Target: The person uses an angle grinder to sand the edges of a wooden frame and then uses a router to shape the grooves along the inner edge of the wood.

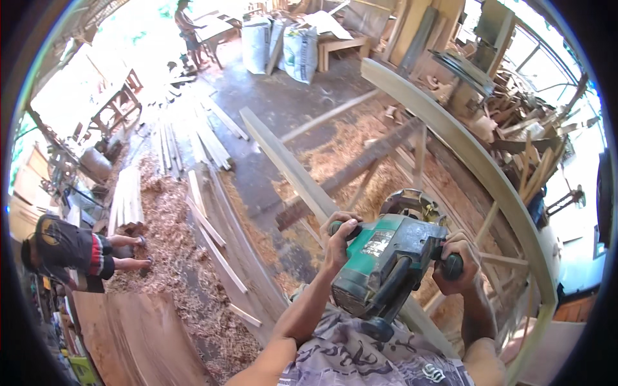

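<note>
My left hand [337,243] is closed around the black knob on the left side of a green and black plunge router [380,248]. On the opposite side, my right hand [460,262] grips the other black knob. The router is tilted in front of my body, its round base [412,201] facing away from me. A pale wooden board [290,168] runs lengthwise behind and beneath the router, reaching toward my waist. I cannot tell whether the base touches it. To the right curves a long wooden beam [473,145]. The router hides any bit.
A rough timber support [360,168] crosses beneath the board. Wood shavings [167,238] cover much of the floor. Strips of lumber [209,138] lie left, near a wide wooden slab [132,328]. One person [71,248] bends at left; another [187,32] stands far off near white sacks [299,55].
</note>
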`<action>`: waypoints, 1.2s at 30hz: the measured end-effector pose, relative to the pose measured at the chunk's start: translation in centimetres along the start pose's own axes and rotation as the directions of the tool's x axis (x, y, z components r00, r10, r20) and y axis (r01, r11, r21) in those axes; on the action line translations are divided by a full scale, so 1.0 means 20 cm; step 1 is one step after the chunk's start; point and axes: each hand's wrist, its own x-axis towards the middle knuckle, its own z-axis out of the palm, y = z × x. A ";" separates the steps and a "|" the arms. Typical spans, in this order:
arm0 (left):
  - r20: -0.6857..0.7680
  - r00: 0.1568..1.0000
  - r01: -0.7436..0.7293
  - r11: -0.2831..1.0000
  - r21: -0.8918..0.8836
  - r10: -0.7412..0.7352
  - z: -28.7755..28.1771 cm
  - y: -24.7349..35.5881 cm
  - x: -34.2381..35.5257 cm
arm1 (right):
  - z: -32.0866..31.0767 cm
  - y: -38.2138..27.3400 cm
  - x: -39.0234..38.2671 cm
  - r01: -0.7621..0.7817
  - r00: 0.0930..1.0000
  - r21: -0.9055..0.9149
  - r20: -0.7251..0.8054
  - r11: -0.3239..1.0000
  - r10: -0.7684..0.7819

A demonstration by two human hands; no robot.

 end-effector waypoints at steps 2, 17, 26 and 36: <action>-0.115 0.993 -0.019 0.990 0.140 0.035 -0.05 0.05 0.18 | 0.17 0.19 0.07 -0.038 0.994 0.024 -0.105 0.999 0.040; -0.227 0.970 0.056 0.820 0.570 0.091 -0.74 0.40 1.48 | 1.25 1.00 0.97 -0.500 0.708 0.609 -0.121 0.616 0.695; -0.309 0.918 0.023 0.744 0.668 0.248 -1.03 0.65 2.03 | 1.89 1.45 1.65 -0.515 0.701 0.679 -0.018 0.523 0.713; 0.671 0.495 -0.467 -0.482 0.741 0.551 -1.50 0.87 2.59 | 2.31 1.77 2.30 -0.527 0.802 0.663 0.181 0.532 0.569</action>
